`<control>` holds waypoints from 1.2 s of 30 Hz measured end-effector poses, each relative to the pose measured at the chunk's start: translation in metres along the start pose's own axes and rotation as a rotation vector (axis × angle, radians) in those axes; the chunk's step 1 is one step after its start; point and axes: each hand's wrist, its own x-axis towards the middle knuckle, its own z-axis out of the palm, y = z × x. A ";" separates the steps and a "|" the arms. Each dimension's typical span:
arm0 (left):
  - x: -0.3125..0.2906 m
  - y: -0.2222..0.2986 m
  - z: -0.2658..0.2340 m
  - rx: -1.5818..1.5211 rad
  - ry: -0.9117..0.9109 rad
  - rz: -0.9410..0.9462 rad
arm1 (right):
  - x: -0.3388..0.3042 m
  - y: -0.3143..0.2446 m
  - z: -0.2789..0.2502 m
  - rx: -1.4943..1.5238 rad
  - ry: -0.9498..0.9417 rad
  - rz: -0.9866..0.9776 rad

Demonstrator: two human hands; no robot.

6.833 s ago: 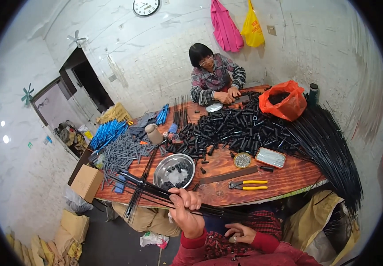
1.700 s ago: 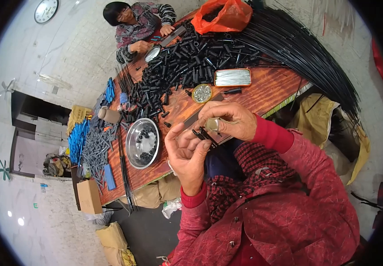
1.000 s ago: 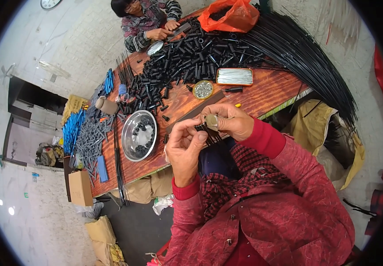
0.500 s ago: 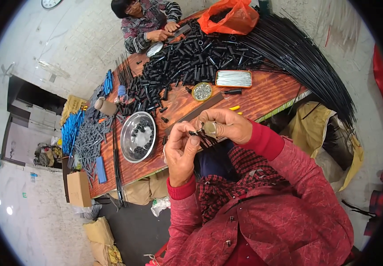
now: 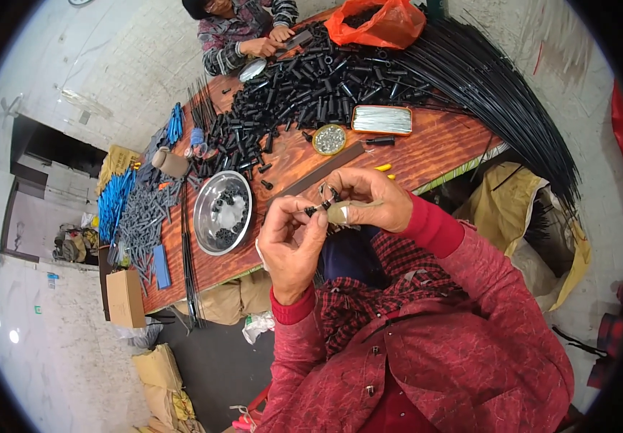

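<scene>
Head view: your left hand (image 5: 290,242) and right hand (image 5: 376,202) are together, by the near edge of the table (image 5: 434,148). Your left thumb and finger pinch small black bits (image 5: 311,211), and your right finger tips close on them from the other side. Your fingers hide a lot, so I can't tell if it is one thing or a few.

To do this well, I think you should use a soft but firm pinch with just your finger tips. Let your left hand be the still one and your right hand make the small moves; that should help you line things up. The wrap (image 5: 338,213) on your right thumb may make tiny bits hard to feel, so go slow. Try to work over the table, since a bit dropped on your lap (image 5: 355,260) could be hard to find. Mind the bowl (image 5: 203,225) on your left: a bump could spill it. Watch the yellow handles (image 5: 383,167) past your right hand too.

Now the writing. The yellow sack (image 5: 118,166) may have marks, but they are too blurry to read. The blue sign (image 5: 52,278) on the wall is too tiny. Just a thin bit of the clock (image 5: 79,2) shows. I see no clear label on the box (image 5: 125,299).
</scene>
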 end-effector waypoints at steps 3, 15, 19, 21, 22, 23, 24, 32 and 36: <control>0.001 -0.007 -0.006 -0.073 0.011 -0.021 | -0.001 0.007 0.001 0.012 0.004 0.026; -0.003 -0.015 -0.014 -0.380 -0.068 0.106 | -0.006 0.004 0.034 -0.199 0.054 -0.046; -0.011 -0.005 -0.012 -0.313 -0.025 0.132 | -0.007 0.014 0.039 -0.215 0.050 -0.052; -0.013 -0.006 -0.015 -0.307 -0.005 0.095 | -0.008 0.015 0.040 -0.182 0.051 -0.054; -0.013 -0.006 -0.016 -0.307 -0.002 0.101 | -0.008 0.014 0.039 -0.146 0.054 -0.054; -0.013 -0.006 -0.017 -0.324 -0.007 0.067 | -0.008 0.016 0.038 -0.140 0.047 -0.042; -0.013 -0.006 -0.019 -0.341 -0.012 0.033 | -0.009 0.015 0.036 -0.142 0.041 -0.043; -0.005 -0.003 -0.024 -0.051 -0.019 0.006 | -0.003 0.000 0.032 0.011 0.036 0.072; -0.003 -0.005 -0.026 -0.100 -0.038 0.055 | 0.001 -0.001 0.025 0.018 -0.037 0.116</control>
